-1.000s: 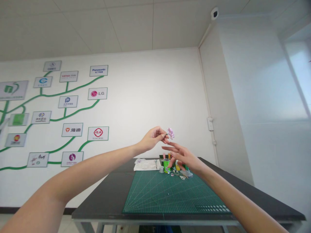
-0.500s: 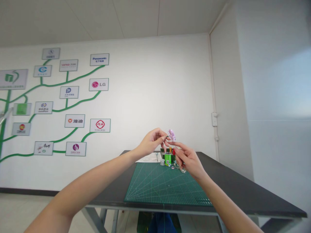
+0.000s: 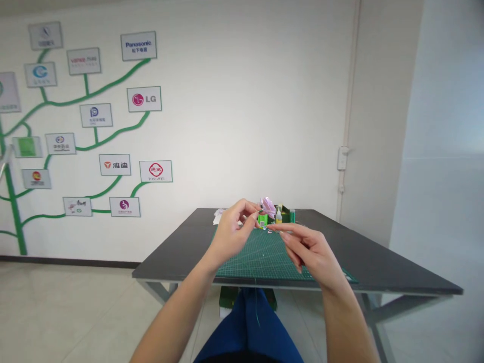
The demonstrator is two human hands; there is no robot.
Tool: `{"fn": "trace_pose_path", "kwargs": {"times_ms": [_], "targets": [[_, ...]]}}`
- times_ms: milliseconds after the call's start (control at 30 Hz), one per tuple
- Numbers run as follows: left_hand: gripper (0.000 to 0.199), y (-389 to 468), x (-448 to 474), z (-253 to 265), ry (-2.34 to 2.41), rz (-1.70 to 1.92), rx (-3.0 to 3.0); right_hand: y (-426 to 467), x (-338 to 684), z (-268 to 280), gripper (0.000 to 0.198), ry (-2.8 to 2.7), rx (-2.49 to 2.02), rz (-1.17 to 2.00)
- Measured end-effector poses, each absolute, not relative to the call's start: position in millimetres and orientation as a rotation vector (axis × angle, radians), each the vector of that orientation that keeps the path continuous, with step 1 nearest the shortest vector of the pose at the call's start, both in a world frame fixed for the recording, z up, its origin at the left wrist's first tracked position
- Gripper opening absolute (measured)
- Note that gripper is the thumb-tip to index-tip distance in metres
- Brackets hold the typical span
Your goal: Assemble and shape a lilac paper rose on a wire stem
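My left hand (image 3: 236, 227) is closed in a pinch around the thin green stem of an artificial flower (image 3: 268, 206). The pale lilac bloom points away to the right of the fingertips. Close by, my right hand (image 3: 308, 247) has its index finger stretched toward the flower and left fingertips, a small gap apart. Its thumb presses near that finger and the other fingers curl under; anything pinched there is too small to make out. A fine green thread (image 3: 257, 305) hangs over the table's front edge below the hands.
A green cutting mat (image 3: 249, 257) covers part of the black table (image 3: 170, 247). At its far end stand a green can (image 3: 262, 220), a small glue bottle (image 3: 279, 216) and a dark green box (image 3: 289, 209). White paper (image 3: 218, 217) lies at the back left.
The view has tilted downward, so the table and my legs show more. My hands have drawn slightly apart, and the right index finger has shifted below the flower. The left hand keeps its pinch.
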State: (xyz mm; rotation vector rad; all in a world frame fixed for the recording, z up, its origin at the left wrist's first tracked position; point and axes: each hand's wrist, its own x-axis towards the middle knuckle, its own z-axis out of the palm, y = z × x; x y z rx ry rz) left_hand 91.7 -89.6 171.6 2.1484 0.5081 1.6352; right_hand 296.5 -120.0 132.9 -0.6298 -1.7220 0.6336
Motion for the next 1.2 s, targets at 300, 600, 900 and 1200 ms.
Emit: {"fn": "trace_pose_path", "kwargs": {"times_ms": [300,600,900,1200], "targets": [[0.014,-104,84,130,0.916,1.792,2.453,-138,278,95,0.039,-1.667,-0.695,0.699],[0.013,-120,89,95,1.088,1.849,2.484,-162,281,89,0.033,-1.819,-0.735,0.638],[0.014,-120,91,83,1.048,1.755,2.581,-163,292,84,0.027,-1.732,-0.659,0.683],[0.016,-116,92,77,1.017,1.592,2.729,-158,299,82,0.028,-1.626,-0.587,0.778]]}}
